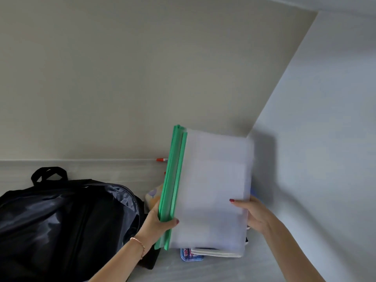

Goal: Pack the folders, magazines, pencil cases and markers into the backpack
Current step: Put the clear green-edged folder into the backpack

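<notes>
I hold a stack of translucent white folders [211,184] with green spines tilted up above the table. My left hand [157,221] grips the green spine edge near the bottom. My right hand [253,215] holds the opposite edge. The black backpack [61,220] lies open on the table at the lower left, beside the folders. A red marker [161,159] lies by the wall, partly hidden behind the folders. A pastel pencil case [152,197] peeks out behind the spines. Under the folders lie a blue pencil case [190,255] and white magazines [215,252].
The grey table [203,269] ends at a beige wall [122,78] at the back. A white wall [325,119] closes in on the right. The backpack's carry handle [48,175] sticks up toward the back wall.
</notes>
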